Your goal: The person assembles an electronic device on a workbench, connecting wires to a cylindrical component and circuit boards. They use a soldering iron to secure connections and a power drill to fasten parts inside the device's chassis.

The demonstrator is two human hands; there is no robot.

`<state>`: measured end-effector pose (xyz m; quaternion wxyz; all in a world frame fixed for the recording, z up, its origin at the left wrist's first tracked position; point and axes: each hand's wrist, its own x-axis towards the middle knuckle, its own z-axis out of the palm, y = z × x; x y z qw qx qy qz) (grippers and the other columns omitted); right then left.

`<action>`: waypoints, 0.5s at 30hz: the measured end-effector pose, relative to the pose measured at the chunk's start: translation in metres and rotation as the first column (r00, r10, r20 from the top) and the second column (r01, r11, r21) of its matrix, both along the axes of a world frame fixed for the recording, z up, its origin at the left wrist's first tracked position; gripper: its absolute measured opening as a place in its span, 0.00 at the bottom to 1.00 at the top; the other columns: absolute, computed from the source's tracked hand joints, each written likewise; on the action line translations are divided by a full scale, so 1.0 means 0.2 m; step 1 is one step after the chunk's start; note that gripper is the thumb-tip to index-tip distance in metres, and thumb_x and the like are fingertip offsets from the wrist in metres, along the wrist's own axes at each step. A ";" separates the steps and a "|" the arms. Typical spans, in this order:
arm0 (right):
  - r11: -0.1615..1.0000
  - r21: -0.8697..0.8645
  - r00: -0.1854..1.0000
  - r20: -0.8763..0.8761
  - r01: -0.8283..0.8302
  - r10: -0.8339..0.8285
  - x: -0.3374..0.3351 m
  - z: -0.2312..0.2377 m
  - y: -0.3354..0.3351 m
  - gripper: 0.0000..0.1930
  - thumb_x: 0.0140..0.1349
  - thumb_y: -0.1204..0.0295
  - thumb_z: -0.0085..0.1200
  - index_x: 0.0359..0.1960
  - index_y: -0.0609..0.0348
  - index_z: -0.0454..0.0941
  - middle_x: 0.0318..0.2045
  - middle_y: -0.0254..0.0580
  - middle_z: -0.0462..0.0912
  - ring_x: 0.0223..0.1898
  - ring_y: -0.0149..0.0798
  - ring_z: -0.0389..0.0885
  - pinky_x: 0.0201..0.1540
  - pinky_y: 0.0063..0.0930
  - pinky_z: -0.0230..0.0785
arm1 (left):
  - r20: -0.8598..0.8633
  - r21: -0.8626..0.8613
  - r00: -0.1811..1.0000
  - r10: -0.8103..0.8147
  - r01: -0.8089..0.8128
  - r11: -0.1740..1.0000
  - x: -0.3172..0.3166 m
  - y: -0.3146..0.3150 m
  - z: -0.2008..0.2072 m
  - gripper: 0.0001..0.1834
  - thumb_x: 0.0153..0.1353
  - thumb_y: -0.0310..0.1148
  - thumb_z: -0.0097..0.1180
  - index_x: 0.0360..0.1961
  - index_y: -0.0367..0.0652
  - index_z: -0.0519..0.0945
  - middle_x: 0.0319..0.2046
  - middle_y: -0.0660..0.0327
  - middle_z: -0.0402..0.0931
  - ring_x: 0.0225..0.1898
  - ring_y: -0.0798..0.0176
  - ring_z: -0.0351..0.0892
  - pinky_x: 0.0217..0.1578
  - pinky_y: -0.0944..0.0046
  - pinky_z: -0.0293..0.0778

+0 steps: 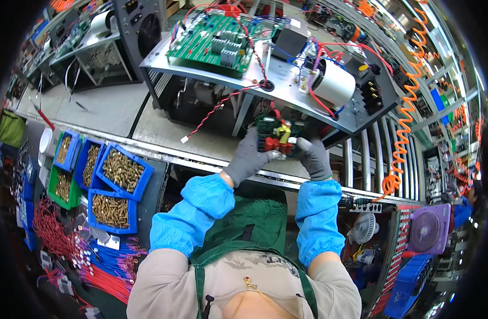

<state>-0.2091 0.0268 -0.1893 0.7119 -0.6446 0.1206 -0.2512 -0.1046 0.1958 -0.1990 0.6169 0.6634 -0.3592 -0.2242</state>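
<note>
Between my two grey-gloved hands is a small green circuit board (267, 125) with red parts and a yellow-wound transformer on it. My left hand (249, 158) grips its left side, thumb along the near edge. On the right edge, my right hand (314, 157) closes on the same board. The board sits at the open front of a metal machine chassis (249, 84), below its top plate. A large green circuit board (212, 42) and a white cylinder (334, 82) are mounted on that plate. From it, a twisted red-and-white cable (217, 110) hangs with a loose white connector.
Blue bins (124, 170) and a green bin (63, 189) of brass fasteners stand at the left. Bundles of red and blue wires (108, 266) lie nearer. An orange coiled hose (406, 114) hangs at the right above metal rollers (379, 154). A purple fan (429, 229) stands lower right.
</note>
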 end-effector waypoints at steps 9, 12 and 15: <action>0.894 0.449 0.999 0.023 0.013 -0.026 0.04 -0.13 -0.01 0.27 0.50 0.82 0.46 0.56 0.62 0.66 0.47 0.42 0.75 0.46 0.40 0.76 0.52 0.35 0.70 | 0.494 -0.048 0.842 0.217 -0.223 0.974 0.15 0.13 0.07 0.22 0.63 0.50 0.44 0.42 0.43 0.79 0.32 0.51 0.71 0.36 0.49 0.74 0.38 0.57 0.70; 0.902 0.432 0.996 0.071 0.024 -0.060 0.05 -0.16 0.00 0.26 0.51 0.81 0.46 0.56 0.61 0.66 0.45 0.41 0.75 0.46 0.39 0.76 0.50 0.34 0.71 | 0.466 0.234 0.882 0.071 -0.200 0.951 0.16 0.07 0.08 0.20 0.66 0.46 0.39 0.40 0.42 0.78 0.34 0.49 0.75 0.38 0.45 0.75 0.39 0.51 0.69; 0.951 0.307 0.998 0.043 0.039 -0.055 0.08 -0.08 0.07 0.24 0.53 0.79 0.49 0.55 0.61 0.66 0.44 0.40 0.76 0.43 0.38 0.78 0.46 0.32 0.73 | -0.078 0.061 0.995 0.058 -0.053 0.997 0.18 0.06 0.11 0.19 0.68 0.38 0.36 0.43 0.37 0.76 0.36 0.49 0.78 0.38 0.50 0.78 0.39 0.55 0.73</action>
